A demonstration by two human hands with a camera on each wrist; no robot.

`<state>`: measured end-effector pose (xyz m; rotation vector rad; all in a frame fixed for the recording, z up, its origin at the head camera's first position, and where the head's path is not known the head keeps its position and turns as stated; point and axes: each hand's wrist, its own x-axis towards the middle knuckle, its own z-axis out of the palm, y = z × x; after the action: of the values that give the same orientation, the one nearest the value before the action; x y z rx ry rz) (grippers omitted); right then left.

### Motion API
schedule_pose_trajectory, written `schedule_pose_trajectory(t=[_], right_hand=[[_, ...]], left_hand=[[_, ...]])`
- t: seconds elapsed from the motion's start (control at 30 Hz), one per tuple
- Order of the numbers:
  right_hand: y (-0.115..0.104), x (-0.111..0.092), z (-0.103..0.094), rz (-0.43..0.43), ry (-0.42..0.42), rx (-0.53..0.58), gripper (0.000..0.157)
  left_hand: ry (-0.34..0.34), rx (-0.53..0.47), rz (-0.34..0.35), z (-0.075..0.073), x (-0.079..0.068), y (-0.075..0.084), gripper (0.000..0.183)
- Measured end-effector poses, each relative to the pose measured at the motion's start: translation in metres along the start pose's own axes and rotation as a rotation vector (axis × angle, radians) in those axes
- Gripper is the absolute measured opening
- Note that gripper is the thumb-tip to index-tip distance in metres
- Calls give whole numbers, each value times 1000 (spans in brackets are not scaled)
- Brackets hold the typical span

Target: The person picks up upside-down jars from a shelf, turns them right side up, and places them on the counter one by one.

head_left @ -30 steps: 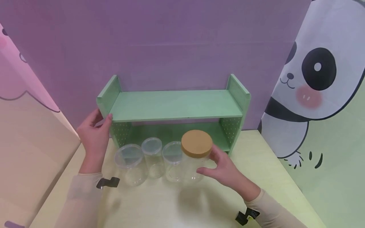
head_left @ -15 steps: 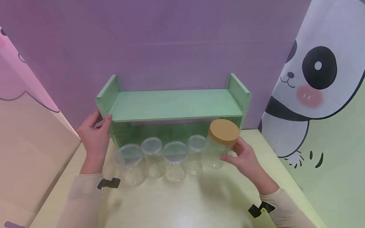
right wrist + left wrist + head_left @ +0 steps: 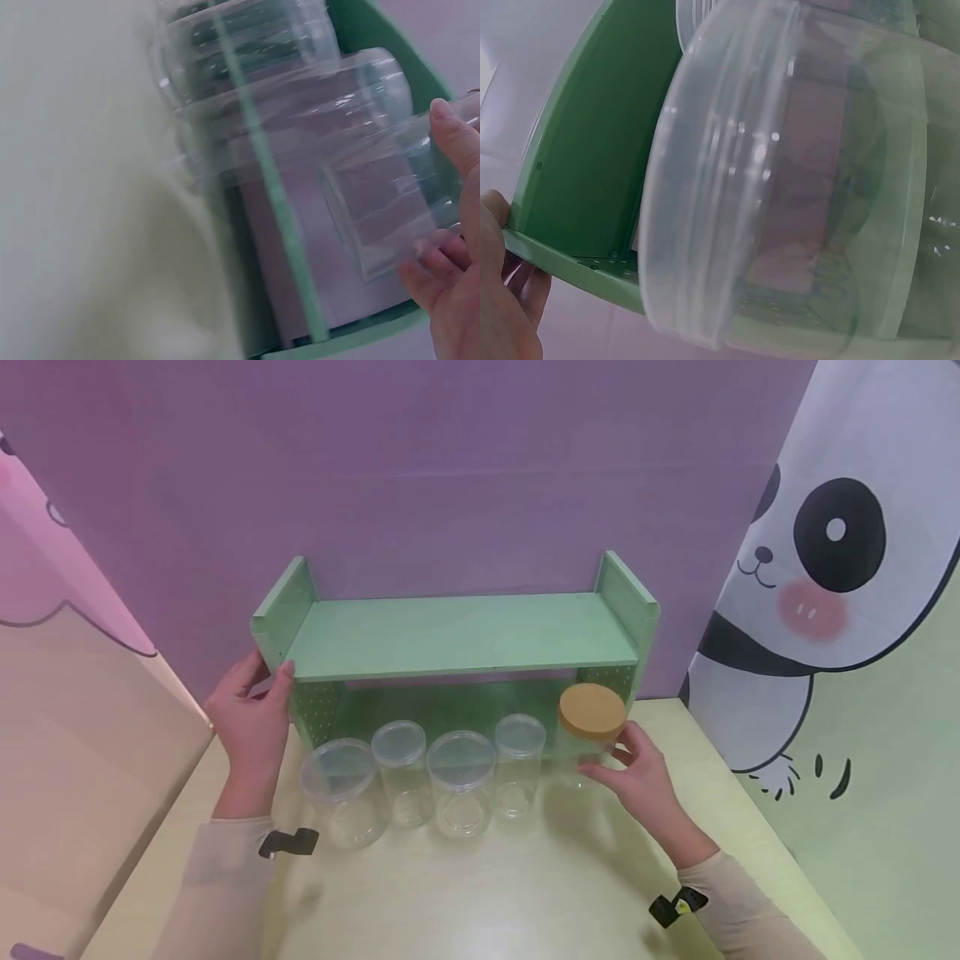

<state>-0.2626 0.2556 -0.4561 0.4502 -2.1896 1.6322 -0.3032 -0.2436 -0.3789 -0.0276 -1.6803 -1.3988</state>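
My left hand [image 3: 251, 714] grips the left side panel of the green shelf [image 3: 465, 631], thumb at its front edge and fingers behind. Near the shelf's right front, my right hand [image 3: 637, 772] holds a clear jar [image 3: 382, 199] upright, with a tan lid [image 3: 591, 712]. Thumb and fingers lie on opposite sides of this jar, which looks raised off the table. Several clear-lidded jars stand in a row to its left: a wide jar [image 3: 343, 789], a slim jar [image 3: 402, 777], a medium jar [image 3: 461, 785] and another slim jar [image 3: 519, 768].
The light wooden table [image 3: 480, 902] extends in front of the jars. Behind the shelf rises a purple wall [image 3: 465, 477]. A panda picture covers the right wall [image 3: 862, 652]. The shelf's lower board [image 3: 450, 697] lies behind the jars.
My right hand has carried the tan-lidded jar right, past the last slim jar, then a little away toward the shelf's right end. My left hand keeps its grip on the shelf.
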Motion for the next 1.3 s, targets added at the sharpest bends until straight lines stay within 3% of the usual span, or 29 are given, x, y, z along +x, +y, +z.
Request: schedule_pose_trajectory(t=[0.4, 0.9, 1.3], right_hand=[[38, -13, 15, 65, 1, -28, 73], [56, -26, 28, 141, -57, -26, 80], [63, -23, 29, 170, -125, -2, 81]], left_hand=[[4, 27, 19, -4, 1, 0, 36], [-2, 24, 1, -1, 0, 0, 37], [-2, 54, 0, -1, 3, -7, 37]])
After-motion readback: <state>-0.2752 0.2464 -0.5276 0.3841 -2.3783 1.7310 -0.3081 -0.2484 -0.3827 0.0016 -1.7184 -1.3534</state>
